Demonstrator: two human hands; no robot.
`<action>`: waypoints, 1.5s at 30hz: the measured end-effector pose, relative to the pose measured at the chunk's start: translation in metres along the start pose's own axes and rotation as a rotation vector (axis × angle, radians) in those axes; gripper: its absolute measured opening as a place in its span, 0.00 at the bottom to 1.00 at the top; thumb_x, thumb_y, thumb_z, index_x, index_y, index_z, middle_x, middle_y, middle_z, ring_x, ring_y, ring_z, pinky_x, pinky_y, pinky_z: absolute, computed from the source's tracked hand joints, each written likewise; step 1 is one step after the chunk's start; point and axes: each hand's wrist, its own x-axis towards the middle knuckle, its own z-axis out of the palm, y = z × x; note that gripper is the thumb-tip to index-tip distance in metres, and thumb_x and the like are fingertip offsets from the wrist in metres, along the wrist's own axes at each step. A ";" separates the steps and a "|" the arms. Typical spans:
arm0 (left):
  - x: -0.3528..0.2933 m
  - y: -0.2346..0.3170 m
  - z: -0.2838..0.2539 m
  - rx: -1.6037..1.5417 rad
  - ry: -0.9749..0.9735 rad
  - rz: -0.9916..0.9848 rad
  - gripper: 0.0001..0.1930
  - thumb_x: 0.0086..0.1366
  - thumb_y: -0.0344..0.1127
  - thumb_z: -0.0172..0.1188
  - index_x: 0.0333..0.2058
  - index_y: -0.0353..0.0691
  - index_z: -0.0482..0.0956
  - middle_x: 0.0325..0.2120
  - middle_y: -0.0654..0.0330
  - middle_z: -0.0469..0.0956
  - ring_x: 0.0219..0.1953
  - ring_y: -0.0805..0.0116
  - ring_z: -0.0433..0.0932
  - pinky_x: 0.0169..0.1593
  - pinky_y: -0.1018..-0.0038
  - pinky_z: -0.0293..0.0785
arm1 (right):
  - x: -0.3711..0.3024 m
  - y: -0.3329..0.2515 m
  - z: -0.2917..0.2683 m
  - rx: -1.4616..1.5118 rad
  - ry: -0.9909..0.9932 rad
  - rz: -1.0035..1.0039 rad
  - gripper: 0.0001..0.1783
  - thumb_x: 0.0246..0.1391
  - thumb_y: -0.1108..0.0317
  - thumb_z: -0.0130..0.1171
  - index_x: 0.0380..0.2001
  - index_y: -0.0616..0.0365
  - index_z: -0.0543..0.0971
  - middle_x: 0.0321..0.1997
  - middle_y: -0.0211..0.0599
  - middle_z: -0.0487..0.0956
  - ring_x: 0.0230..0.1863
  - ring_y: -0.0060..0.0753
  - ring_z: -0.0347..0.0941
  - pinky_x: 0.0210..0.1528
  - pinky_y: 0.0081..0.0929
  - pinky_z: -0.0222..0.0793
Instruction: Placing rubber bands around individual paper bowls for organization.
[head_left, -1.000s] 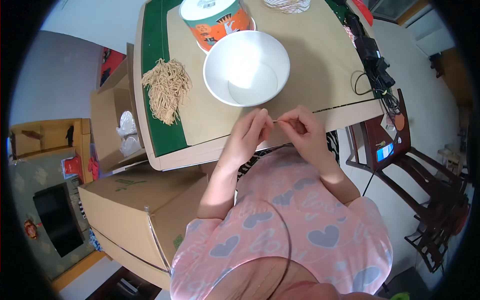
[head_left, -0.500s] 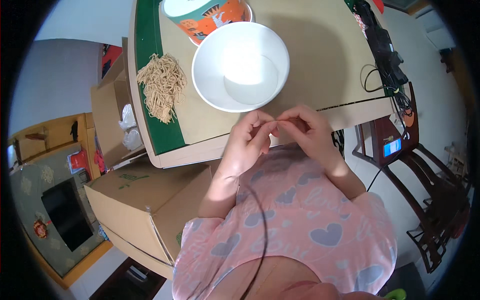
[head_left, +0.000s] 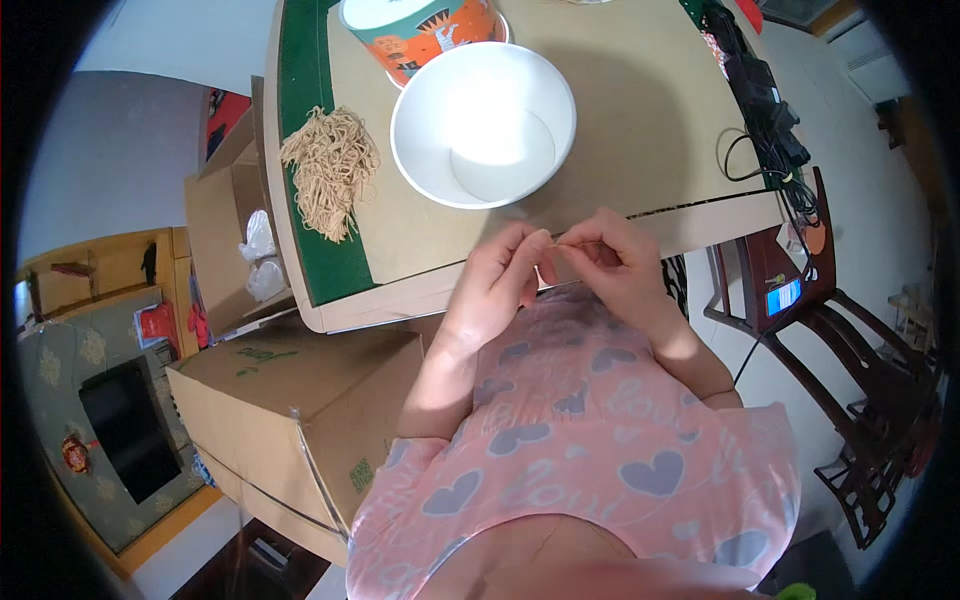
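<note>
Table cropped above, fingertips partly hide a strand.

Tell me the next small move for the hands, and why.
Probably ease the left hand and right hand slightly apart: both look pinched on a thin strand, but they nearly meet, so too little of it shows to check.

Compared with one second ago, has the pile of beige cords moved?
No: judged against the green strip, the pile of beige cords has shifted neither way, lying partly over it.
</note>
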 end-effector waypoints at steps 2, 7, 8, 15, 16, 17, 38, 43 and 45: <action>0.000 -0.006 -0.001 -0.034 -0.021 0.035 0.08 0.69 0.32 0.49 0.32 0.35 0.71 0.21 0.65 0.73 0.18 0.84 0.64 0.21 0.85 0.60 | -0.001 0.001 0.000 0.004 -0.008 0.019 0.04 0.49 0.75 0.62 0.30 0.59 0.78 0.25 0.28 0.72 0.22 0.17 0.64 0.24 0.17 0.60; 0.000 -0.006 0.002 -0.022 -0.012 0.093 0.05 0.68 0.29 0.50 0.32 0.35 0.71 0.21 0.66 0.72 0.18 0.85 0.63 0.22 0.85 0.59 | -0.002 0.003 -0.001 0.084 -0.021 0.098 0.04 0.51 0.74 0.61 0.31 0.60 0.78 0.26 0.29 0.73 0.24 0.16 0.66 0.25 0.16 0.61; 0.000 -0.006 0.002 0.014 0.016 0.116 0.04 0.66 0.28 0.52 0.32 0.35 0.71 0.20 0.67 0.72 0.18 0.85 0.63 0.22 0.85 0.59 | -0.002 0.003 -0.002 0.114 -0.038 0.131 0.04 0.52 0.74 0.60 0.32 0.61 0.78 0.27 0.28 0.74 0.25 0.14 0.66 0.25 0.15 0.62; -0.002 -0.009 0.005 0.258 0.146 0.218 0.01 0.62 0.24 0.56 0.31 0.36 0.74 0.21 0.66 0.73 0.20 0.84 0.65 0.22 0.83 0.61 | -0.002 0.003 -0.003 0.252 -0.065 0.250 0.03 0.54 0.74 0.60 0.32 0.61 0.77 0.27 0.23 0.74 0.26 0.09 0.65 0.26 0.11 0.61; -0.002 -0.009 0.006 0.258 0.146 0.218 0.01 0.62 0.24 0.56 0.31 0.36 0.74 0.21 0.66 0.73 0.20 0.84 0.65 0.22 0.83 0.61 | -0.002 0.005 -0.002 0.252 -0.064 0.250 0.03 0.54 0.74 0.60 0.32 0.61 0.77 0.27 0.23 0.74 0.26 0.09 0.65 0.26 0.11 0.61; -0.003 -0.009 0.007 0.327 0.174 0.264 0.02 0.61 0.23 0.56 0.31 0.36 0.75 0.21 0.65 0.73 0.20 0.81 0.66 0.23 0.82 0.62 | -0.003 0.010 0.001 0.270 -0.052 0.255 0.03 0.54 0.75 0.59 0.33 0.60 0.77 0.26 0.21 0.73 0.25 0.08 0.62 0.26 0.10 0.58; 0.051 0.040 -0.010 0.754 0.121 0.328 0.13 0.60 0.23 0.49 0.40 0.35 0.80 0.30 0.45 0.78 0.35 0.51 0.80 0.40 0.68 0.73 | 0.034 0.037 0.017 0.451 0.201 0.163 0.04 0.49 0.78 0.59 0.29 0.64 0.75 0.42 0.34 0.71 0.38 0.23 0.75 0.30 0.17 0.74; 0.050 0.041 -0.005 0.768 0.135 0.327 0.12 0.60 0.24 0.50 0.40 0.35 0.79 0.29 0.44 0.78 0.33 0.53 0.80 0.39 0.68 0.73 | 0.036 0.039 0.015 0.462 0.201 0.177 0.04 0.49 0.77 0.59 0.29 0.64 0.75 0.41 0.34 0.71 0.38 0.23 0.75 0.29 0.17 0.74; 0.050 0.041 -0.003 0.764 0.135 0.320 0.12 0.60 0.24 0.50 0.40 0.35 0.79 0.29 0.44 0.78 0.32 0.53 0.80 0.38 0.68 0.72 | 0.036 0.038 0.014 0.474 0.208 0.188 0.04 0.50 0.76 0.59 0.29 0.64 0.75 0.41 0.34 0.71 0.38 0.23 0.75 0.30 0.18 0.73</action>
